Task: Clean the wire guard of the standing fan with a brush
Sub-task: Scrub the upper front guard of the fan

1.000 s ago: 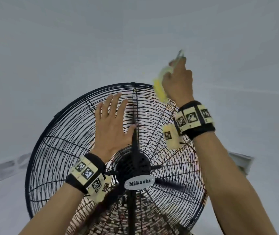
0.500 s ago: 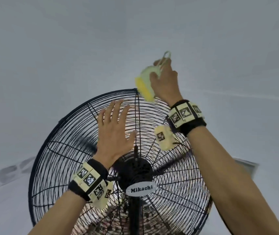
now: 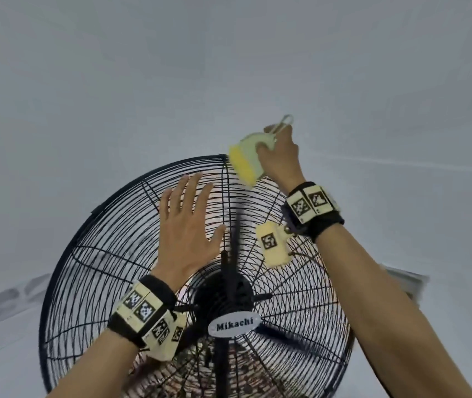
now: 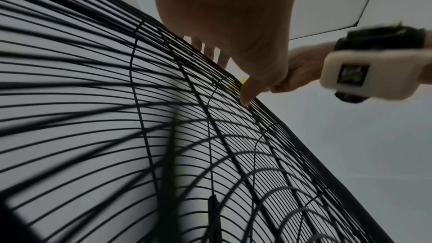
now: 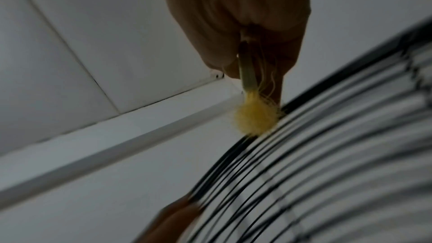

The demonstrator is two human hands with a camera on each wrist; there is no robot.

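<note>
Yellow bristles of brush [image 3: 244, 162] touch far top rim of wire guard [image 3: 108, 214]. R hand [image 3: 282, 156] grips brush. L hand [image 3: 187, 228] flat, fingers straight, steadies guard. Step: brushing rim. Next, I think: sweep along rim, press soft.

Under my left hand [image 3: 184, 239] the wire guard [image 3: 108, 248] is thin black metal rod, smooth with a dull sheen. The brush [image 3: 244, 159] my right hand [image 3: 280, 156] holds has a pale, smooth plastic body and soft yellow bristles [image 5: 256, 117], fuzzy and frayed at the tips. The oval badge [image 3: 234, 324] looks like glossy white plastic. The wall [image 3: 229, 67] behind is matt grey-white, smooth.
</note>
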